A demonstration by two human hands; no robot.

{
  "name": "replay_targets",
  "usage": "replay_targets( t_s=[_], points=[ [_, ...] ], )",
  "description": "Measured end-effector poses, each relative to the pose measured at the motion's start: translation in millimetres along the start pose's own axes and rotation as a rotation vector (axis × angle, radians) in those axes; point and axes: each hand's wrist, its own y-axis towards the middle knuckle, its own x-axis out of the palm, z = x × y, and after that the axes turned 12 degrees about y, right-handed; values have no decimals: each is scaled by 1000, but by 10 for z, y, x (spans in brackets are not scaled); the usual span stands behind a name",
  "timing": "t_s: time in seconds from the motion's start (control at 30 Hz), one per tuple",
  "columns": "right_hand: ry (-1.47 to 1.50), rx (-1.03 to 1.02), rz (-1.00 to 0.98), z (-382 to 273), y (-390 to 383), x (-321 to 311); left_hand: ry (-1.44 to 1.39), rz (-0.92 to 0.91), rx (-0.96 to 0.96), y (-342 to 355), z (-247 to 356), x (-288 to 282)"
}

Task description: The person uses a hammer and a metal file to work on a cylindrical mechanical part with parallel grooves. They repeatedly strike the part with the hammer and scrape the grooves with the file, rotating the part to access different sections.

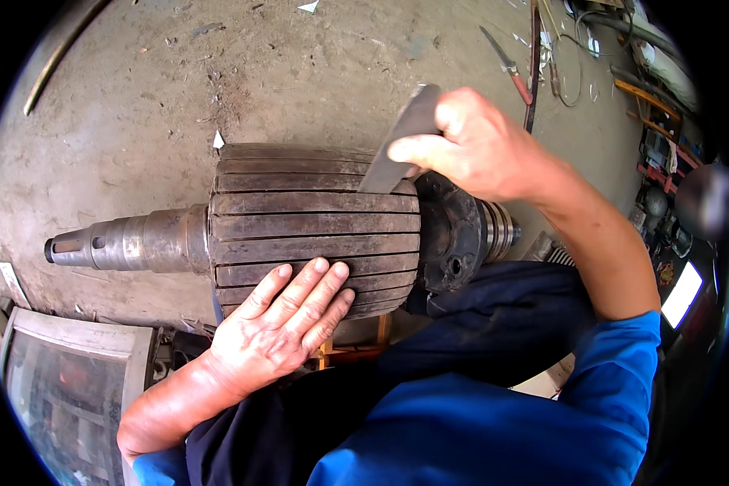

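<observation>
A heavy motor rotor (316,223) lies crosswise in front of me, its ribbed core cut by long parallel slots. A stepped steel shaft (138,243) juts out on the left. At the right end are a black flange (452,243) and several metal rings (502,229). My left hand (279,328) rests flat on the near side of the core, fingers spread. In my right hand (478,146) is a flat grey metal blade (398,142), gripped by its upper part. The blade tilts, and its lower edge meets the core near its right end, at a slot.
A knife with a red handle (521,86) lies on the floor at the far right, beside a long dark bar (535,65). A glazed frame (77,330) stands at the lower left. A rod (61,61) lies far left. Cables and tools clutter the right edge.
</observation>
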Motion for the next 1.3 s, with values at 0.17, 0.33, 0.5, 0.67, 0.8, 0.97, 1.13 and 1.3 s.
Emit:
replay_targets(
  t_s=[0.17, 0.33, 0.5, 0.67, 0.8, 0.97, 1.13, 1.3],
  points=[
    [7, 16, 45, 190, -144, 43, 1, -6, -1, 5, 14, 15],
    [160, 90, 36, 254, -160, -80, -15, 4, -12, 11, 4, 14],
    [-134, -185, 127, 196, -610, -43, -15, 1, -17, 1, 20, 14],
    [-255, -462, 247, 290, -810, 130, -10, -19, -16, 17, -2, -11],
    [-315, -583, 259, 394, -871, 293, -9, -23, -12, 8, -1, -4],
    [-377, -656, 296, 461, -875, 451, -7, -20, -15, -8, -1, 7],
    [-417, -682, 294, 475, -825, 445, -25, -30, -19, 0, 8, -1],
    [-258, -531, 262, 348, -562, 239, -31, -19, -29, 6, 23, 0]
  ],
)
